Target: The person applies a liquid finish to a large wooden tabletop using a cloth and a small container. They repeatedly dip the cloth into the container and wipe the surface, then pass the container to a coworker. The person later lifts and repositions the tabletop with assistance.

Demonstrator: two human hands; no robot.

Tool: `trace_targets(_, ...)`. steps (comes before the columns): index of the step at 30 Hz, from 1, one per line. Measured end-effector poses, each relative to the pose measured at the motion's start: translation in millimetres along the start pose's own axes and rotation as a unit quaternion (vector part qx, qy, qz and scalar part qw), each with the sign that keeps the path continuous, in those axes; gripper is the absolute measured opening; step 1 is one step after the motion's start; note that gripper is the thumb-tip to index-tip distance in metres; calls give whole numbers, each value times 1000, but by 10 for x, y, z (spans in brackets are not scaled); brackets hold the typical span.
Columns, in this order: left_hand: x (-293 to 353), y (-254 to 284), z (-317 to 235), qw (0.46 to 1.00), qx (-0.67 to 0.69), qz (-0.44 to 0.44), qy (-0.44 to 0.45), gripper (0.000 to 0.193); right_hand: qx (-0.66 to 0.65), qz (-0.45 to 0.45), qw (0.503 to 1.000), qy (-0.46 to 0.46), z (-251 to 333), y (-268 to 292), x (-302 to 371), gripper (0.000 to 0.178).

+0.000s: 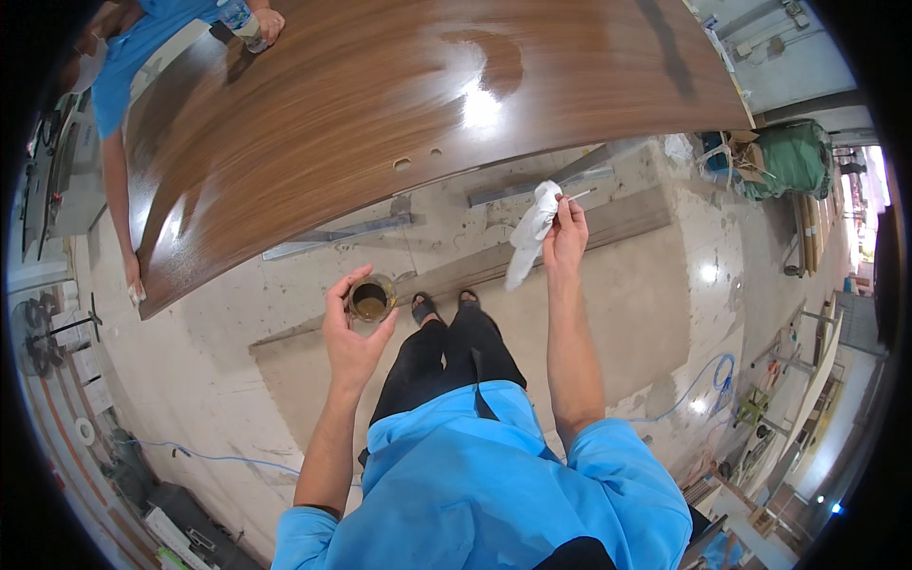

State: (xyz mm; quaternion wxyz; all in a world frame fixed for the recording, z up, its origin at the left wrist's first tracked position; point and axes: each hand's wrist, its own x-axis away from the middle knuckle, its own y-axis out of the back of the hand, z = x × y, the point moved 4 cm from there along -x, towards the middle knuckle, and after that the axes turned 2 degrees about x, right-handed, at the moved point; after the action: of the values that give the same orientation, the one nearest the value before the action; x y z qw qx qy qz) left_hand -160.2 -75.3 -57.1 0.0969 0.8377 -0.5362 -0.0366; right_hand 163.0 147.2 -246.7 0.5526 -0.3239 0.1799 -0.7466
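My left hand (pixel 348 334) is closed around a small clear cup (pixel 389 285) with dark brown liquid in it. Out to the right, my right hand (pixel 566 235) pinches a crumpled white cloth (pixel 528 233), which hangs down to the left of my fingers. A thin, pale stick (pixel 581 194) pokes out from the same fingers; its kind is too small to tell. Beyond both hands lies a large brown wood-grain panel (pixel 313 161), glossy in places, with two small holes near its close edge. Neither hand touches the panel.
At the far left a co-worker in a blue shirt (pixel 171 21) leans over the panel, one hand on a plastic bottle (pixel 241 26). Metal bars (pixel 351 233) lie beneath the panel's edge. A blue hose (pixel 717 380) coils on the right floor, near a green bag (pixel 796 160).
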Motion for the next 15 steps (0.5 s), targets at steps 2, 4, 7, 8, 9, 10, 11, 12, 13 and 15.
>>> trace_targets(2, 51, -6, -22, 1000, 3, -4, -5, 66, 32, 12, 999, 24, 109, -139, -122, 10)
trace_targets(4, 108, -12, -53, 1000, 18, -14, -3, 66, 45, 32, 998, 43, 208, -267, -269, 9)
trace_targets(7, 202, 8, -121, 999, 27, -37, 10, 66, 64, 1, 998, 14, 299, -359, -429, 8)
trace_targets(8, 237, 23, -148, 999, 20, -37, 13, 67, 64, -14, 998, -1, 295, -379, -446, 9)
trace_targets(9, 258, 21, -164, 999, 16, -37, 15, 68, 70, -35, 997, -19, 278, -395, -459, 9)
trace_targets(10, 292, 20, -174, 999, 18, -41, 19, 68, 59, -29, 998, -15, 255, -425, -438, 10)
trace_targets(11, 313, 19, -176, 998, 22, -47, 25, 68, 52, -38, 998, -23, 210, -447, -398, 10)
trace_targets(12, 327, 14, -171, 998, 28, -57, 30, 68, 39, -36, 998, -28, 150, -483, -349, 11)
trace_targets(13, 350, 14, -173, 997, 37, -65, 26, 68, 74, -9, 997, -27, 81, -533, -261, 11)
trace_targets(15, 365, -3, -155, 996, 31, -80, 13, 68, 134, 49, 990, -9, -57, -631, -50, 11)
